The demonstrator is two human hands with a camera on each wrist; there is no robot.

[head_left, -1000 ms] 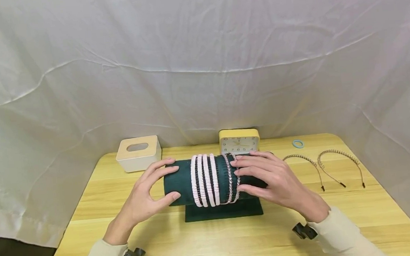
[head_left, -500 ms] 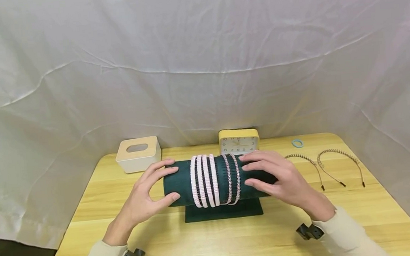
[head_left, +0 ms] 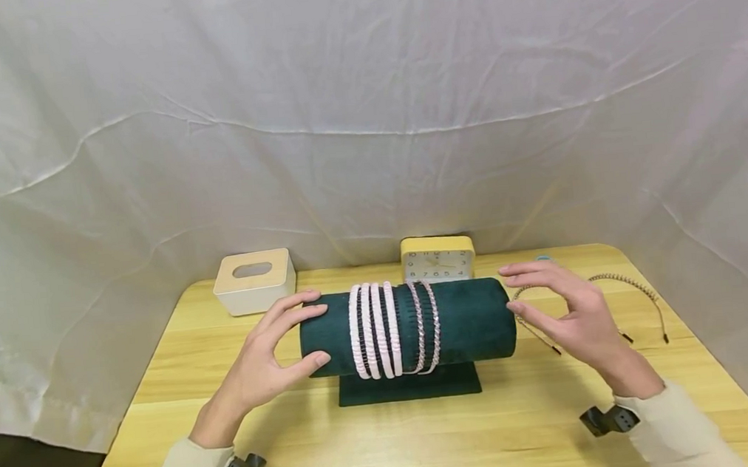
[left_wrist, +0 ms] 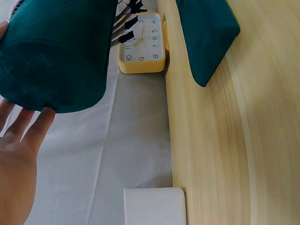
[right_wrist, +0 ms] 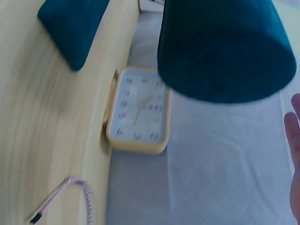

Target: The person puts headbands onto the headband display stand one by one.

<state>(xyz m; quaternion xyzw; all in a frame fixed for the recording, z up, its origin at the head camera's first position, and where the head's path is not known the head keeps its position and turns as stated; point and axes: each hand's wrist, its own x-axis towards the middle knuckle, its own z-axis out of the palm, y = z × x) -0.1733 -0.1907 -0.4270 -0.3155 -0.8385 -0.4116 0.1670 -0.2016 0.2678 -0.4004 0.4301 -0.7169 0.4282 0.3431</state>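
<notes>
A dark green velvet headband stand [head_left: 475, 321] with a thick horizontal roll stands mid-table. Several pale pink headbands [head_left: 373, 330] sit around the roll left of its middle. Just right of them are two thin twisted headbands [head_left: 433, 325]. My left hand [head_left: 264, 354] grips the roll's left end, fingers over the top and thumb at the front; the left wrist view shows its fingertips [left_wrist: 46, 117] at the end's edge. Beyond the roll's right end my right hand [head_left: 574, 312] is held with fingers spread, holding nothing; in the right wrist view its fingers [right_wrist: 293, 131] appear apart from the roll.
Behind the stand is a yellow alarm clock [head_left: 438, 257]. A tissue box [head_left: 254, 281] stands at the back left. Two more thin headbands [head_left: 632, 285] lie on the right, partly behind my right hand, as does a blue ring [head_left: 543, 257]. Grey cloth [head_left: 370, 189] hangs around the table.
My right hand has let go of the rightmost thin headband and moved right, past the roll's end, uncovering the roll's right part. My left hand has stayed in place.
</notes>
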